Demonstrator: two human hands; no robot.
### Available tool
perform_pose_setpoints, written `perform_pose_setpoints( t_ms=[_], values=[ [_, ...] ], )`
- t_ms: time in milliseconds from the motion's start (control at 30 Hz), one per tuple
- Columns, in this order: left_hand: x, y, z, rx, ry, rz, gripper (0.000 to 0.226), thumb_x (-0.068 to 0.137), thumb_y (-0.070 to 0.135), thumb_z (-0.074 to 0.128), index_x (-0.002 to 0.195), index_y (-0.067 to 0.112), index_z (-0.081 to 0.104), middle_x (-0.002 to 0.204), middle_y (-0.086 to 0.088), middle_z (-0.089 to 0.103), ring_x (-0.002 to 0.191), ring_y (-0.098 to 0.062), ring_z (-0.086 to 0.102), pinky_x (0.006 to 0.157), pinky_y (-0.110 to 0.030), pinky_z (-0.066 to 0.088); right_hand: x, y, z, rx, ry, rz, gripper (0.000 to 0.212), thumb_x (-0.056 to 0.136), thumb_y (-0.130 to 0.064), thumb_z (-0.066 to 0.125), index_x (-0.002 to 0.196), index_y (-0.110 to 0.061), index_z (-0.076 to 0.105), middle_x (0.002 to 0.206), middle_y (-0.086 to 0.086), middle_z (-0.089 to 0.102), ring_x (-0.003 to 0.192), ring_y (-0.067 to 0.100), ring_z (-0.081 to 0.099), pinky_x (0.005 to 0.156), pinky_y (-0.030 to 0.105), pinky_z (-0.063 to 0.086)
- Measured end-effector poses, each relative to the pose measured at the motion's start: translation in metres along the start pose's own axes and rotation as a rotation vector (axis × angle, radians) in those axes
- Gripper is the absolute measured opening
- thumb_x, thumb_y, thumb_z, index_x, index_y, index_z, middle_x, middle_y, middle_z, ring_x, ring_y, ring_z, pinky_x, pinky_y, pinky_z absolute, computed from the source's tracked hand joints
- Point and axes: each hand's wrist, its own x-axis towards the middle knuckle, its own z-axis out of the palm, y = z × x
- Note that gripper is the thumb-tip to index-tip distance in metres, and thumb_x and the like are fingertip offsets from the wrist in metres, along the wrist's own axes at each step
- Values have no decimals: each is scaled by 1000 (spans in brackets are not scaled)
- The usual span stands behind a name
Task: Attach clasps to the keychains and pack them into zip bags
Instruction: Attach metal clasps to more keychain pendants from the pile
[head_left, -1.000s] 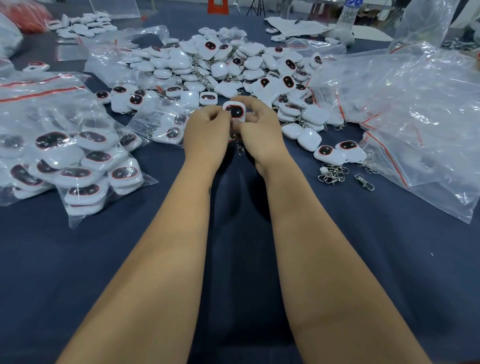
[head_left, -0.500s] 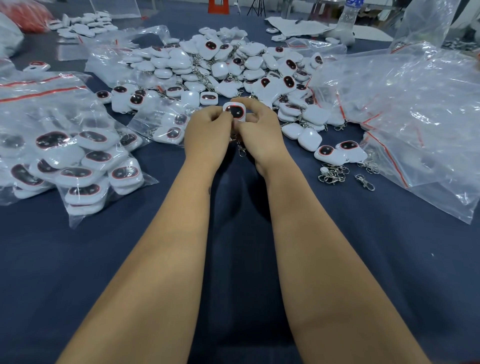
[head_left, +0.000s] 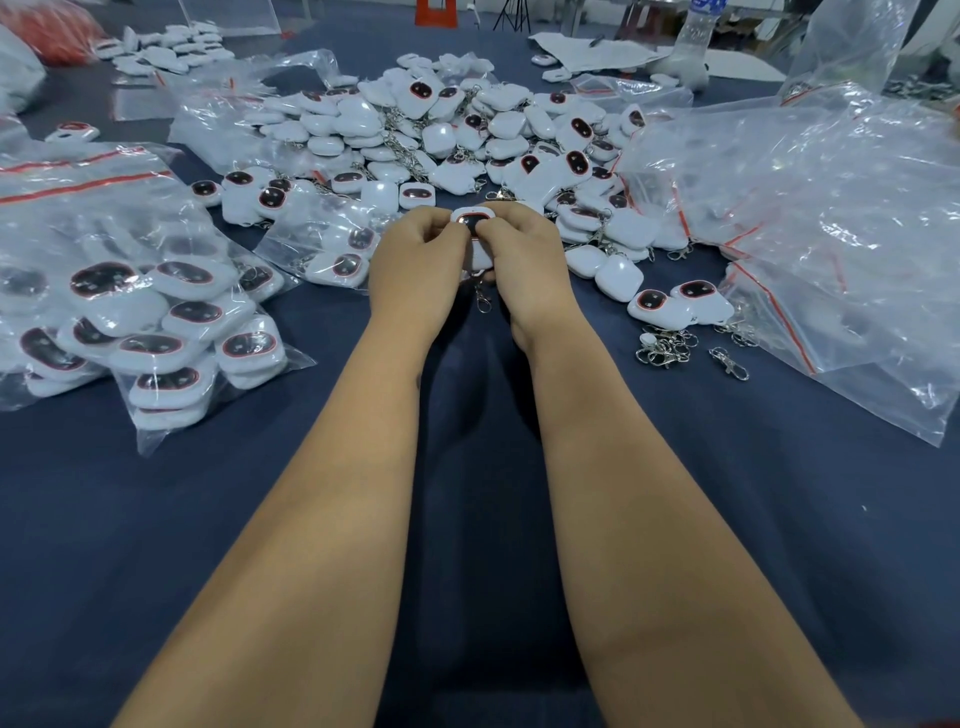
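Centrally, two hands — left (head_left: 415, 265), right (head_left: 524, 260) — on one keychain (head_left: 471, 222).

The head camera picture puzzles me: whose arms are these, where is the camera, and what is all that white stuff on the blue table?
There is no machine here. A person wears a camera on the head, so you look down along their own two bare arms. The left hand and right hand together pinch one white keychain with a dark oval face; a metal clasp dangles below it. Behind the hands lies a loose pile of keychains on the dark blue table. To the left are filled zip bags; to the right, empty zip bags and a small heap of spare clasps.
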Motion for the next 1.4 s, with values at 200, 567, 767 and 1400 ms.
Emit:
perform_pose_setpoints(
  t_ms=[200,567,767,1400],
  values=[
    [3,-2,0,10,15,-16,8,87,31,58,88,28,66,76,16,65,69,0,57,71,-24,47,0,0,0,-55,-11,-22,27,91,0,46,105,-2,69,82,3,70,71,9,65,76,31,56],
    [5,-3,0,58,25,31,10,90,24,56,83,27,61,76,13,63,69,-1,58,71,-28,50,1,4,2,-91,-32,-57,27,88,2,47,101,-4,70,83,5,69,77,15,62,81,36,54],
    [3,-1,0,13,20,19,8,90,22,58,85,21,64,77,8,65,67,-5,57,70,-28,50,0,2,1,-57,-52,-53,28,88,4,46,100,-5,69,84,6,69,77,16,62,82,38,55],
    [5,-1,-3,-151,82,-74,15,85,34,62,89,20,60,76,9,57,69,-9,52,69,-31,47,1,2,-5,75,139,-37,31,83,7,62,110,-8,63,93,6,68,82,16,62,78,28,53]
  ],
)
